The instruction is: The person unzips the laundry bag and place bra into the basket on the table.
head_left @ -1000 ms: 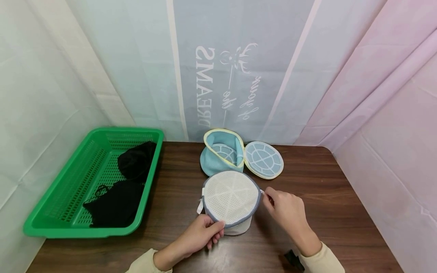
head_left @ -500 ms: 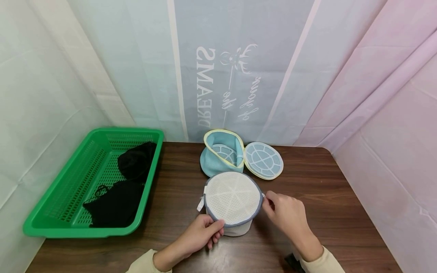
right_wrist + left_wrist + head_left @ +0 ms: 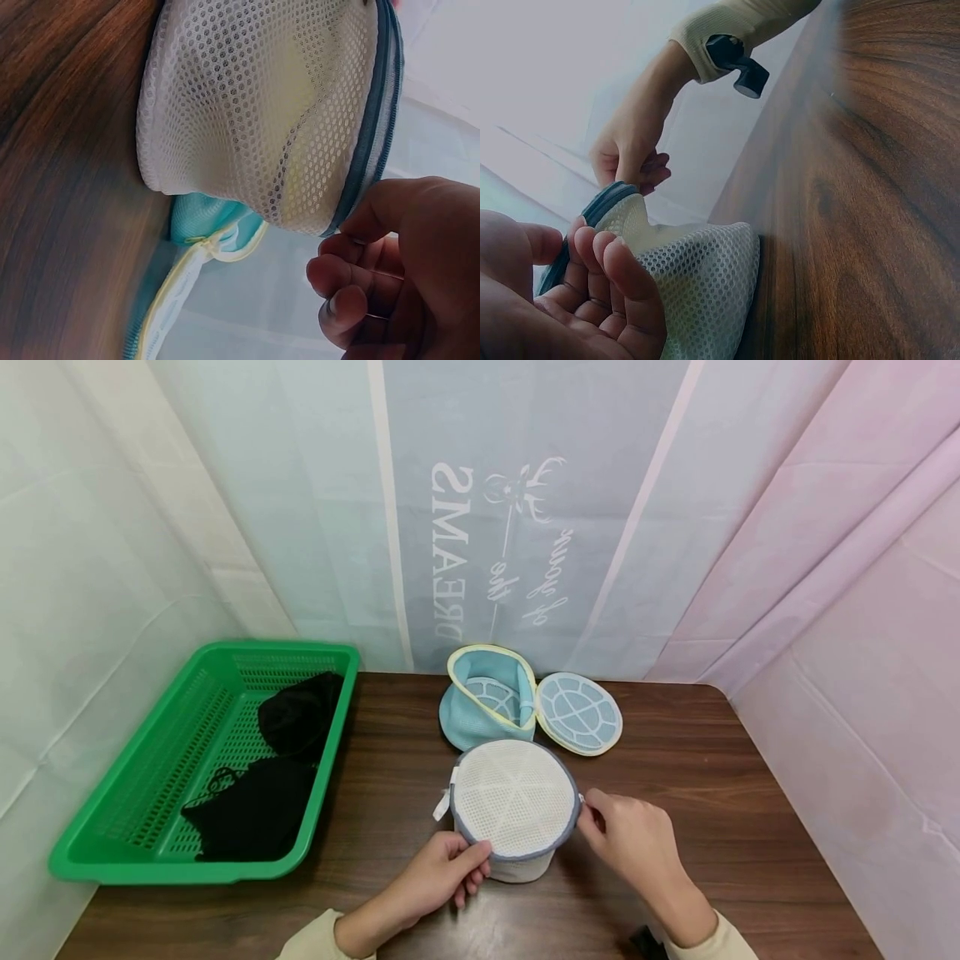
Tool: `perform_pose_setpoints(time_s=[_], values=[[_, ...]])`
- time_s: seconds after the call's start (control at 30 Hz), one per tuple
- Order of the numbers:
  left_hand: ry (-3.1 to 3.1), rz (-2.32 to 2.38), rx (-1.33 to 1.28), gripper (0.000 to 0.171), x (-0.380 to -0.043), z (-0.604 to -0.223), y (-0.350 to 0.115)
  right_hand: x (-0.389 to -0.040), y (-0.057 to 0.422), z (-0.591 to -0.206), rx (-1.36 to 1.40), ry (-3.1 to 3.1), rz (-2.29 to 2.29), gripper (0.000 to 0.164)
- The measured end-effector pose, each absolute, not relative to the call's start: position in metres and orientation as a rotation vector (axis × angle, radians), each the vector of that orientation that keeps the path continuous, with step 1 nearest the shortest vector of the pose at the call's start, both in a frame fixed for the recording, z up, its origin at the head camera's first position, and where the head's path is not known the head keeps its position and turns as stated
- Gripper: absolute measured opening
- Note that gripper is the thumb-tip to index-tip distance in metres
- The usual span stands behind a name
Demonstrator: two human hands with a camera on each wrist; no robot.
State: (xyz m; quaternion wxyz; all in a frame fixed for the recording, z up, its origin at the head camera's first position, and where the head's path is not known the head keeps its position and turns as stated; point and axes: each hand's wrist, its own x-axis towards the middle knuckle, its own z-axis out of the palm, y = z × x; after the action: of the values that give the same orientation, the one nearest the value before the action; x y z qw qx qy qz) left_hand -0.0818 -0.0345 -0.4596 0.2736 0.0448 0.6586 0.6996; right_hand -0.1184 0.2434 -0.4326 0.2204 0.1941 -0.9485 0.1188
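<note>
A round white mesh laundry bag (image 3: 513, 797) with a grey-blue zipped rim stands on the table, its lid lying over the top. My left hand (image 3: 450, 868) pinches the rim at the front left between thumb and fingers. At the right side, my right hand (image 3: 633, 839) pinches the rim by the zip, where a small white bit (image 3: 581, 798) shows at the fingertips. Seen from the right wrist, the mesh wall (image 3: 240, 112) bulges and a pale yellow tint shows through it. A white tag (image 3: 442, 806) sticks out on the bag's left.
Behind the bag stands an open blue mesh bag (image 3: 457, 718) with yellow trim, its round lid (image 3: 579, 714) folded out to the right. A green basket (image 3: 318, 802) at the left holds black cloth items (image 3: 258, 810). Curtains (image 3: 330, 510) hang behind the wooden table (image 3: 720, 793).
The white bag has shifted slightly right and toward me, its lid sitting more squarely over the body. My right hand has moved a little along the rim toward me; my left keeps its grip.
</note>
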Motion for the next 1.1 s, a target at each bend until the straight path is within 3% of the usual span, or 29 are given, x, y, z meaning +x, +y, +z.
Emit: perform_pose_setpoints(time_s=[0.37,1.1], values=[[1.79,1.858,0.164,0.033,-0.08,-0.462,-0.037,-0.111,0.245,-0.432,0.535,-2.651,0.318,0.039],[1.81,1.913,0.118,0.046,-0.085,-0.46,-0.039,-0.091,0.242,-0.422,0.597,-2.822,0.455,0.048]])
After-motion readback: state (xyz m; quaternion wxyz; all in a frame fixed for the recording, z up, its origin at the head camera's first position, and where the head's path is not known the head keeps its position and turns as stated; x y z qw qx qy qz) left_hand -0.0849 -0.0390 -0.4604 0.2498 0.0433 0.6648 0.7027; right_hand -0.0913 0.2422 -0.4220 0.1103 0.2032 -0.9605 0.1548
